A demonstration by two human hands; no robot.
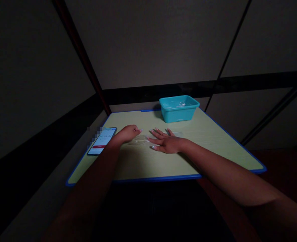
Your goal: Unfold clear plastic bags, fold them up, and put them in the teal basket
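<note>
A thin, crinkled piece of clear plastic (141, 140) lies flat on the yellow tabletop; whether it is a bag or loose film I cannot tell. My left hand (128, 133) is closed at its left end, fingers curled and thumb pressed in, gripping the edge. On the right part of the plastic my right hand (168, 144) lies palm down with its fingers spread, covering some of it. A faint clear edge shows just beyond the right wrist.
Toward the back right of the table (148, 168) stands a turquoise plastic basket (180, 115) with clear, shiny plastic inside. A phone (101, 141) with a lit screen lies at the left edge, close to my left forearm. Blue trim borders the table; a panelled wall (158, 43) rises behind.
</note>
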